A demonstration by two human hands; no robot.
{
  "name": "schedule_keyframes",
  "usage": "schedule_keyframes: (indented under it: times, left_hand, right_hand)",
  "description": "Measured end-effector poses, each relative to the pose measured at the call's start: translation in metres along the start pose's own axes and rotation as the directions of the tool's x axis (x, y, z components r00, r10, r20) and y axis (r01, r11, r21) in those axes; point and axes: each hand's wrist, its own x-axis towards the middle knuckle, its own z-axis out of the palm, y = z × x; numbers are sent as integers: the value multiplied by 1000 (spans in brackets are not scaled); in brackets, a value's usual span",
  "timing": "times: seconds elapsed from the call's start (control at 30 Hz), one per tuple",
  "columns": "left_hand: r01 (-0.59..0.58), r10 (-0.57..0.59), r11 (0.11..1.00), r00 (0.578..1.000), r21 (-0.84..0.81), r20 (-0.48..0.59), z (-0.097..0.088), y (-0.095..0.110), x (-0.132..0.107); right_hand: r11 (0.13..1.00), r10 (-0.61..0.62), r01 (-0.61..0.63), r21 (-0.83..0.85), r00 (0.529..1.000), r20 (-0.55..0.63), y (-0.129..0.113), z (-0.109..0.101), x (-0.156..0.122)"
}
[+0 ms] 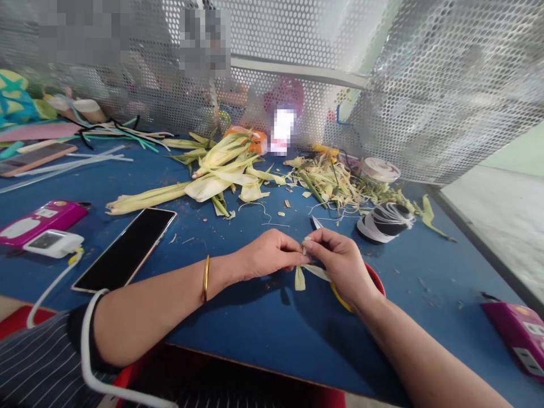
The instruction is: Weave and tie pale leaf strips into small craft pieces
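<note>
My left hand [267, 255] and my right hand [340, 263] meet over the blue table [263, 323], fingertips pinched together on a small pale strip of corn husk [300, 277]. The strip's ends hang down below my fingers. A gold bangle [206, 277] sits on my left wrist. Under my right hand lies a pair of scissors with red and yellow handles [376, 277], its blade tip [317, 222] poking out beyond my fingers.
A heap of long corn husks [212, 175] lies further back, with shredded husk scraps [335, 184] to its right. A roll of white tape [385, 222], a black phone [125, 246], a pink device [40, 220], a white power bank [53, 242] and a perforated metal screen [425, 90] surround the area.
</note>
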Motion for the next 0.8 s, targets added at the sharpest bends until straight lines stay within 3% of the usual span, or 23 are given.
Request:
schedule_keyframes:
  times: [0.17, 0.27, 0.37, 0.53, 0.67, 0.8]
  left_hand:
    - [-7, 5, 998, 1000, 60, 30, -1, 3, -2]
    - [-6, 8, 1000, 998, 20, -66, -1, 6, -1]
    - [-5, -22, 989, 983, -145, -185, -1, 7, 0]
    - [18, -104, 928, 972, -373, -211, -4, 4, 4]
    - [38, -99, 942, 981, -334, -165, -3, -2, 5]
    - [3, -36, 968, 991, -250, -129, -2, -8, 6]
  right_hand:
    - [993, -69, 64, -97, 996, -52, 6, 2, 0]
    - [977, -139, 122, -173, 986, -93, 2, -4, 3]
    - [972, -168, 145, -183, 978, -121, -4, -13, 7]
    - [991, -51, 50, -127, 999, 0, -6, -16, 10]
    - [1000, 19, -20, -4, 999, -26, -3, -9, 10]
    - [999, 38, -38, 3, 999, 4, -1, -4, 8]
